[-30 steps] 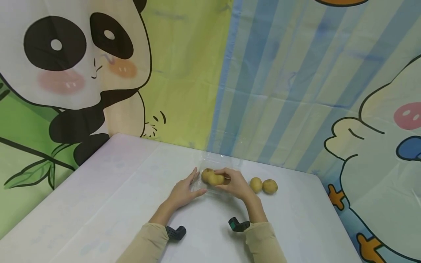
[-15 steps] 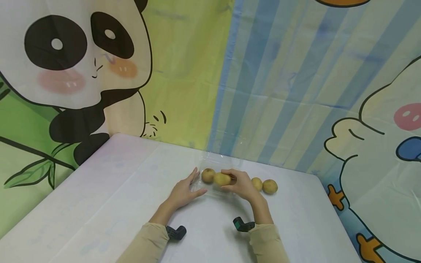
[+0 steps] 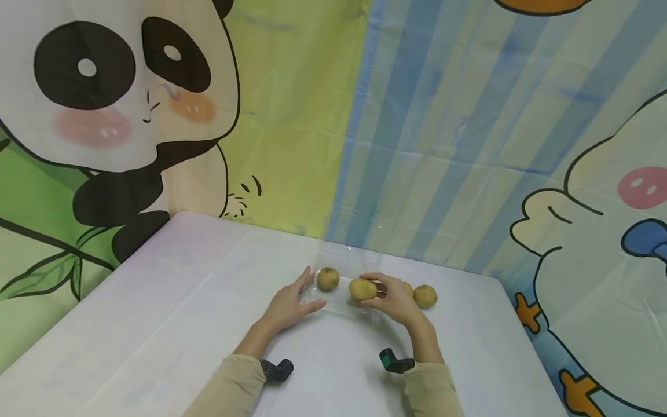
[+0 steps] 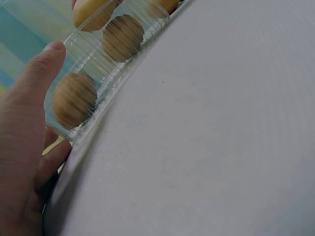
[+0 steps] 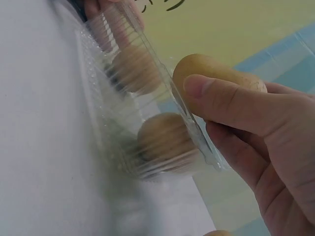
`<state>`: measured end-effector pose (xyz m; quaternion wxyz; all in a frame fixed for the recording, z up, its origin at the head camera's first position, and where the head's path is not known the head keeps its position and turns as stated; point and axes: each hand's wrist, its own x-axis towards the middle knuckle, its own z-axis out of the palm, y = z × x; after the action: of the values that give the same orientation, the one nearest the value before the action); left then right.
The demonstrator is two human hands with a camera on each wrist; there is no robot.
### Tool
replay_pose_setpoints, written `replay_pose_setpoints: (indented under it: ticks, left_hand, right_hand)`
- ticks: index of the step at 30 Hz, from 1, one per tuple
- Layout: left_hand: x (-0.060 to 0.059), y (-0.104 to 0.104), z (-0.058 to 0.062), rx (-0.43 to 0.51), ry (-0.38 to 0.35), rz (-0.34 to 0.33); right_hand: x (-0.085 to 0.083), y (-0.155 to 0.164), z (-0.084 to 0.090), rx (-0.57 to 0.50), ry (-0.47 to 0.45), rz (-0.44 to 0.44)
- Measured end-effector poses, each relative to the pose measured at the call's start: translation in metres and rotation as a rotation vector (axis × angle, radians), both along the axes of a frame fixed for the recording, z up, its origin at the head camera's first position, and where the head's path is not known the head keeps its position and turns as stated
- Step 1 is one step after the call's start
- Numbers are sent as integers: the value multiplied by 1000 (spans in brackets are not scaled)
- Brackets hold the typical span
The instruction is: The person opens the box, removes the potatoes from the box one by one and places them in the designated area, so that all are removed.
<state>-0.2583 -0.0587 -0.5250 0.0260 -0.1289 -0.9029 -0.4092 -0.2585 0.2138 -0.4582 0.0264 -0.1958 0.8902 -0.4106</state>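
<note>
Pale yellow and oblong, a potato (image 3: pixel 363 289) is pinched between the thumb and fingers of my right hand (image 3: pixel 393 297), over the right part of a clear plastic container (image 3: pixel 341 307). My left hand (image 3: pixel 289 306) holds the container's left end, its thumb (image 4: pixel 47 61) at the front rim and fingers at the side. A browner potato (image 3: pixel 327 279) sits inside at the left. In the right wrist view, another potato (image 5: pixel 167 140) shows through the ribbed wall; in the head view my right hand and its potato cover that spot.
Right of the container, two potatoes lie side by side on the white-covered table; the outer one (image 3: pixel 425 296) shows fully, the other (image 3: pixel 408 288) is partly behind my right hand. The container's clear lid (image 3: pixel 354 252) stands raised at the back, near the printed cloth wall (image 3: pixel 443 145).
My right hand has moved rightward with its potato, away from the left potato, and now partly covers a table potato. The left hand keeps its place at the container.
</note>
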Motion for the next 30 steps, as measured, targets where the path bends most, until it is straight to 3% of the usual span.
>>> replay_pose_setpoints:
  ticks: [6,13,18,25,30]
  left_hand:
    - [-1,0,-1,-11,-16,-1]
    - [0,0,0,4,-11,8]
    - [0,1,-2,4,-10,4]
    - [0,1,-2,3,-10,7]
    - [0,1,-1,-11,-11,9]
  right_hand:
    - [1,9,0,48,91,-7]
    - [9,19,12,-30,108,-16]
    - [23,27,33,-42,104,-69]
    - [19,59,26,-84,97,-155]
    - [24,73,32,-113,121,-203]
